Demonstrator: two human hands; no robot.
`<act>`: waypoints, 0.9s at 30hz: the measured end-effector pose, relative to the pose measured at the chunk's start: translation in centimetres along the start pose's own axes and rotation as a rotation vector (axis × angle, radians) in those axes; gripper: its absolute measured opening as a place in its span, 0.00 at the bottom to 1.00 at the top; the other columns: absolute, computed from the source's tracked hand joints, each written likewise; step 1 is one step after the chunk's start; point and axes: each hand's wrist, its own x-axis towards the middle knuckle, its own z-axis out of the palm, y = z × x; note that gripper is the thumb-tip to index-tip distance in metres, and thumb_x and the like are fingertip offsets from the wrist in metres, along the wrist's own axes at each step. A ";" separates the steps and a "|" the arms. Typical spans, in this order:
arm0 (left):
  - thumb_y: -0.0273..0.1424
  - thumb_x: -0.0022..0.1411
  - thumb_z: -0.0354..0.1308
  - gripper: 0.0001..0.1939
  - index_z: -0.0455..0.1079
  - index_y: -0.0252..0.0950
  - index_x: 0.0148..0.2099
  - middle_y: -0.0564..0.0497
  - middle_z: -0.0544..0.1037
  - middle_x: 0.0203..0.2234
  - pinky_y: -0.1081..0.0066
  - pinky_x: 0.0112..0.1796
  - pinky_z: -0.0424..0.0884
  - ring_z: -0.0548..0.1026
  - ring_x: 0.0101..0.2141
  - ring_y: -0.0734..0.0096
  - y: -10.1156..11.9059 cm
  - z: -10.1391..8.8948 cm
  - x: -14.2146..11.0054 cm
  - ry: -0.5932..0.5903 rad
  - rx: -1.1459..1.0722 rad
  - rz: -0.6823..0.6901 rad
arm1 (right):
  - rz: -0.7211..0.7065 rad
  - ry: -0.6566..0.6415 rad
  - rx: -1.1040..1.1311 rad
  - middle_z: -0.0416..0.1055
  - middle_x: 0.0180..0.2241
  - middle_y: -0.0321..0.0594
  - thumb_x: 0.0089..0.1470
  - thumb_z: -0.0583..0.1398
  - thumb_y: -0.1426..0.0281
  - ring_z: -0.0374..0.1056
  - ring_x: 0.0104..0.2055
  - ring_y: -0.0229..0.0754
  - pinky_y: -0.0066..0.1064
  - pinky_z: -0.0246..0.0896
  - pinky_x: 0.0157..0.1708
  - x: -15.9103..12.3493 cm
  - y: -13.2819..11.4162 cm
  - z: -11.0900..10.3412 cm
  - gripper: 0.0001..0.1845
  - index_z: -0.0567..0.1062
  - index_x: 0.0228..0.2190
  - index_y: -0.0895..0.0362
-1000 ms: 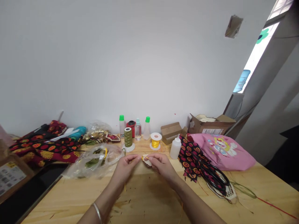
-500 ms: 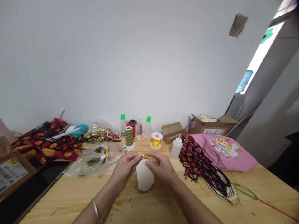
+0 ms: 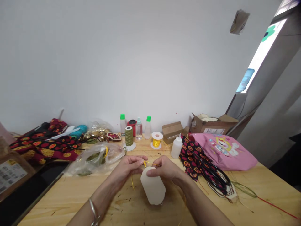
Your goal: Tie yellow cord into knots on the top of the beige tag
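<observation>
A pale, flat plaque (image 3: 153, 187) with a scalloped lower edge hangs between my hands, tilted, its plain face toward me. Yellow cord (image 3: 145, 163) is tied at its top. My left hand (image 3: 131, 165) pinches that cord near the knot, and a loose end dangles below the fingers. My right hand (image 3: 166, 169) has its thumb on the plaque's upper face and its forefinger curled by the cord that runs across to it. The plaque's far side is hidden.
Behind my hands stand a green thread spool (image 3: 129, 138), a yellow cord spool (image 3: 156, 140) and a white squeeze bottle (image 3: 176, 147). A plastic bag (image 3: 98, 158) lies left. Patterned cloth (image 3: 191, 157), black cable and a pink bag (image 3: 228, 152) sit right.
The plaque has turned from nearly edge-on to showing its broad plain face, then swung lower and to the right. My hands stay close together at the cord.
</observation>
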 end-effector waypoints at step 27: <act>0.41 0.40 0.58 0.16 0.66 0.31 0.22 0.63 0.54 0.07 0.77 0.14 0.37 0.45 0.11 0.86 -0.8 0.3 0.7 0.102 0.268 -0.128 | -0.034 0.212 -0.240 0.59 0.15 0.31 0.33 0.61 0.61 0.50 0.17 0.28 0.20 0.42 0.15 0.9 0.8 -1.8 0.15 0.71 0.21 0.61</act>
